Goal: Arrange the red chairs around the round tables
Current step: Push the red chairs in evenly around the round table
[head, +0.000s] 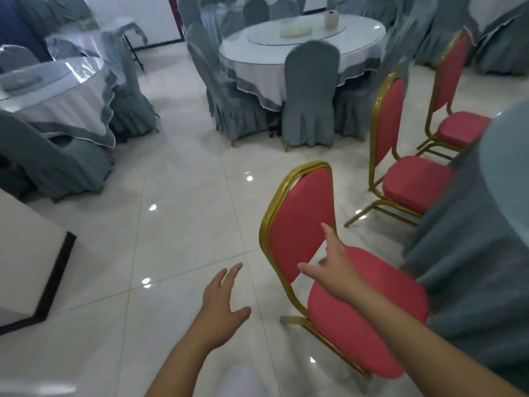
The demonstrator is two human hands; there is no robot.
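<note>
- Hands are both spread and hold nothing. I see the left hand (220, 302) over the glossy floor tiles (177, 224), near the bottom, fingers straight and apart.
- I see the right hand (335, 270) reaching across the nearest red chair (300, 224), fingers splayed in front of its backrest and seat. I cannot tell whether they touch it.
- That nearest red chair stands near right on its gold frame. Its seat points toward the teal-draped table (472, 224) at the right edge, just beside the hanging cloth.
- Farther along the same table stands the middle red chair (389, 121), its seat right at the cloth. Beyond it is the far red chair (450, 70), its seat partly hidden by the table's edge.
- Straight ahead and far sits a white-clothed round table (357, 44) with a glass turntable (294, 32). Teal covered chairs ring it, and one covered chair (309, 93) has its back toward me.
- Far left is another round table (57, 90) under clear plastic, with more covered chairs close around it.
- Near left, a white block with dark trim (25, 253) juts onto the floor.
</note>
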